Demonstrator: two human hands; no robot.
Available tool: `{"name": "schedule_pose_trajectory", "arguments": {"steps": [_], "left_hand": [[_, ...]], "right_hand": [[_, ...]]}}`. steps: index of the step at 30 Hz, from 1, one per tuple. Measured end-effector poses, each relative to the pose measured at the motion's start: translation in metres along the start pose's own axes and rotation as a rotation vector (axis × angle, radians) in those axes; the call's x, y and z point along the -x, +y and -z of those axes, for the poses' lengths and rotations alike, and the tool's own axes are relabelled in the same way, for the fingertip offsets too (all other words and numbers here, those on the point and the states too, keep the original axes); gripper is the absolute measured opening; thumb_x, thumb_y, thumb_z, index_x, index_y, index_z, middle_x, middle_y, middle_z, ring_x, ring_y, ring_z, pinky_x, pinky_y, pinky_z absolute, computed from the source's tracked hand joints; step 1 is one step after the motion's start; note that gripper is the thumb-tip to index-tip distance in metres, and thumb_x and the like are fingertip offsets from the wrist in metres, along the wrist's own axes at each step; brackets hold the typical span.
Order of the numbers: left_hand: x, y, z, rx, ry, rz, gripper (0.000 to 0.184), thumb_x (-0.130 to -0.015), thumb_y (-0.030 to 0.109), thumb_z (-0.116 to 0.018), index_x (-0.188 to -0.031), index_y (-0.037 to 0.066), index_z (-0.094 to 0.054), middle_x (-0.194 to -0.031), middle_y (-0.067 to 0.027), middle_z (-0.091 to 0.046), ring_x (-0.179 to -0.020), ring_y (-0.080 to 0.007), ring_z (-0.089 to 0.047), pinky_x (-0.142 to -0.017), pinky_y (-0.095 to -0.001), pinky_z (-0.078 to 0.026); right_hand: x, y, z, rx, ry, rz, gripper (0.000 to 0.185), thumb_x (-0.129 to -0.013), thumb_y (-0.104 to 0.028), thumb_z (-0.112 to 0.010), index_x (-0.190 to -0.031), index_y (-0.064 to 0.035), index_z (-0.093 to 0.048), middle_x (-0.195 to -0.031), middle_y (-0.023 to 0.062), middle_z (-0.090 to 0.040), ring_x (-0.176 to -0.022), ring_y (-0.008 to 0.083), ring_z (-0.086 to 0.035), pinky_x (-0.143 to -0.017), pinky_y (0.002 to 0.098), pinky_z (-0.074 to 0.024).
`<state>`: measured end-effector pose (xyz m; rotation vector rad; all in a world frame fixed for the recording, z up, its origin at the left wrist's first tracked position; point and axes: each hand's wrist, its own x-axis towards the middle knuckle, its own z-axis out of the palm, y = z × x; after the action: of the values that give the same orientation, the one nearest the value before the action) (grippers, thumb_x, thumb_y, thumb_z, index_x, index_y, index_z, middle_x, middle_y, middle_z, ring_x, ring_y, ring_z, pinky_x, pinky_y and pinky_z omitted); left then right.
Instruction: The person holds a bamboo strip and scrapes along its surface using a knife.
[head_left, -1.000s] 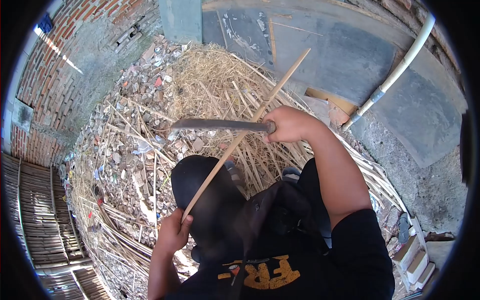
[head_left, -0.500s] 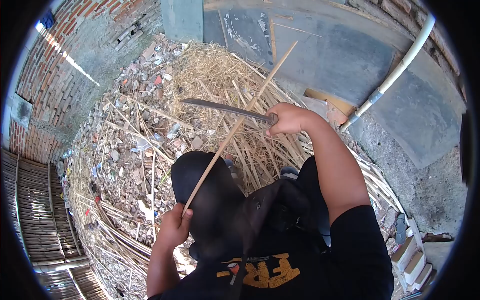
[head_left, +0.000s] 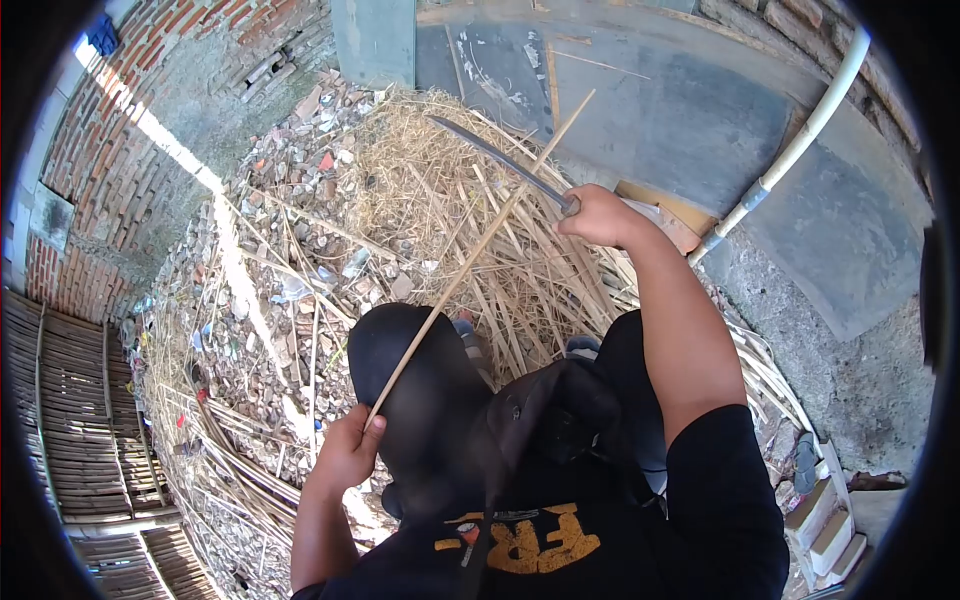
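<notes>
My left hand (head_left: 350, 448) is closed around the lower end of a long, thin bamboo strip (head_left: 468, 264). The strip slants up and away to the right, passing over my dark-clad knee, and narrows to a point at its far end. In my right hand (head_left: 600, 216) is the handle of a machete (head_left: 492, 152), its dark blade pointing up and to the left. Blade and strip cross near the strip's far part; whether they touch I cannot tell. Below them lies a heap of split bamboo strips (head_left: 545, 270) and pale shavings (head_left: 420, 150).
Rubble and litter (head_left: 300, 260) cover the ground to the left, with longer bamboo pieces (head_left: 245, 470) nearer me. A brick wall (head_left: 150, 150) rises at the far left. Grey panels (head_left: 660, 120) and a white pipe (head_left: 805, 135) stand at the right, beside stacked pale blocks (head_left: 830, 535).
My right hand has moved up and to the right with the machete, whose blade now tilts more steeply and crosses the strip farther out. My left hand has barely moved.
</notes>
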<state>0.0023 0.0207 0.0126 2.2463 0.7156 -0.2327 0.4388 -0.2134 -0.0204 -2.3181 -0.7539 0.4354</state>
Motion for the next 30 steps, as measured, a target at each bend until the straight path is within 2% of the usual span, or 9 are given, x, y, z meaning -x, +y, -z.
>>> {"name": "schedule_pose_trajectory", "arguments": {"steps": [7, 9, 14, 16, 19, 22, 24, 26, 30], "left_hand": [[-0.004, 0.003, -0.006, 0.001, 0.008, -0.031, 0.047, -0.11, 0.043, -0.051, -0.097, -0.001, -0.059, -0.072, -0.0028, -0.053, -0.071, -0.0118, -0.048, -0.064, -0.032, -0.042], [-0.001, -0.002, -0.006, 0.029, 0.0, -0.028, 0.048, -0.109, 0.046, -0.05, -0.097, 0.0, -0.061, -0.073, -0.0018, -0.055, -0.071, -0.012, -0.048, -0.064, -0.0327, -0.042], [-0.003, -0.003, 0.002, 0.085, -0.004, -0.001, 0.053, -0.109, 0.05, -0.048, -0.095, 0.0, -0.063, -0.073, -0.0019, -0.055, -0.07, -0.0123, -0.049, -0.063, -0.0335, -0.043], [-0.002, -0.002, 0.0, 0.057, -0.012, -0.014, 0.054, -0.109, 0.05, -0.048, -0.095, 0.0, -0.063, -0.073, -0.002, -0.055, -0.069, -0.0122, -0.05, -0.063, -0.0337, -0.043], [-0.001, 0.011, -0.004, -0.116, 0.026, -0.014, 0.045, -0.109, 0.04, -0.051, -0.095, -0.002, -0.058, -0.069, -0.0153, -0.056, -0.063, -0.0262, -0.054, -0.061, -0.0402, -0.043], [0.002, 0.015, -0.01, -0.132, 0.078, -0.044, 0.036, -0.108, 0.031, -0.055, -0.091, -0.001, -0.053, -0.068, -0.0249, -0.057, -0.064, -0.0433, -0.058, -0.059, -0.0482, -0.042], [0.001, 0.017, -0.011, -0.133, 0.139, -0.081, 0.034, -0.106, 0.029, -0.058, -0.087, 0.001, -0.051, -0.065, -0.0257, -0.059, -0.065, -0.0508, -0.06, -0.056, -0.0527, -0.043], [0.002, 0.02, -0.008, -0.164, 0.147, -0.058, 0.033, -0.106, 0.029, -0.058, -0.09, 0.001, -0.052, -0.067, -0.0254, -0.061, -0.066, -0.0505, -0.062, -0.058, -0.0527, -0.044], [0.003, 0.016, -0.004, -0.109, 0.08, -0.009, 0.035, -0.106, 0.031, -0.058, -0.09, 0.0, -0.055, -0.066, -0.024, -0.061, -0.066, -0.0484, -0.063, -0.059, -0.0501, -0.046]], "right_hand": [[0.047, -0.064, -0.011, 0.32, -0.357, 0.336, 0.037, -0.082, -0.03, -0.08, -0.099, 0.0016, -0.071, -0.084, 0.0166, -0.071, -0.084, 0.0273, -0.071, -0.077, 0.044, -0.053], [0.016, -0.039, -0.009, 0.127, -0.391, 0.178, 0.037, -0.079, -0.031, -0.079, -0.098, 0.0001, -0.071, -0.086, 0.0163, -0.072, -0.086, 0.03, -0.071, -0.079, 0.0438, -0.0531], [-0.002, -0.028, -0.013, -0.036, -0.302, 0.048, 0.039, -0.082, -0.032, -0.081, -0.096, 0.0025, -0.07, -0.079, 0.0123, -0.068, -0.077, 0.0253, -0.068, -0.074, 0.0419, -0.0534], [0.011, -0.034, -0.025, 0.105, -0.229, 0.223, 0.038, -0.081, -0.033, -0.081, -0.098, -0.0006, -0.071, -0.081, 0.0146, -0.07, -0.082, 0.0284, -0.07, -0.076, 0.0446, -0.0532], [0.04, -0.07, -0.023, 0.346, -0.344, 0.274, 0.031, -0.081, -0.032, -0.081, -0.096, -0.0058, -0.073, -0.08, 0.0131, -0.07, -0.081, 0.0273, -0.07, -0.074, 0.0445, -0.0532], [0.014, -0.042, -0.014, 0.074, -0.52, 0.119, 0.03, -0.081, -0.03, -0.08, -0.097, -0.0056, -0.073, -0.078, 0.0113, -0.069, -0.079, 0.025, -0.069, -0.072, 0.0431, -0.0535], [-0.009, 0.0, -0.011, -0.006, -0.309, -0.012, 0.032, -0.08, -0.029, -0.081, -0.098, -0.0039, -0.073, -0.077, 0.0109, -0.068, -0.078, 0.0239, -0.068, -0.071, 0.0424, -0.0533], [-0.018, 0.015, -0.004, -0.126, -0.119, -0.172, 0.033, -0.08, -0.029, -0.081, -0.097, -0.0027, -0.072, -0.078, 0.0119, -0.069, -0.079, 0.025, -0.069, -0.072, 0.043, -0.053], [0.01, -0.015, -0.013, 0.124, -0.197, 0.153, 0.04, -0.079, -0.029, -0.081, -0.105, -0.0002, -0.072, -0.085, 0.0148, -0.072, -0.083, 0.0263, -0.071, -0.075, 0.0432, -0.0534]]}}
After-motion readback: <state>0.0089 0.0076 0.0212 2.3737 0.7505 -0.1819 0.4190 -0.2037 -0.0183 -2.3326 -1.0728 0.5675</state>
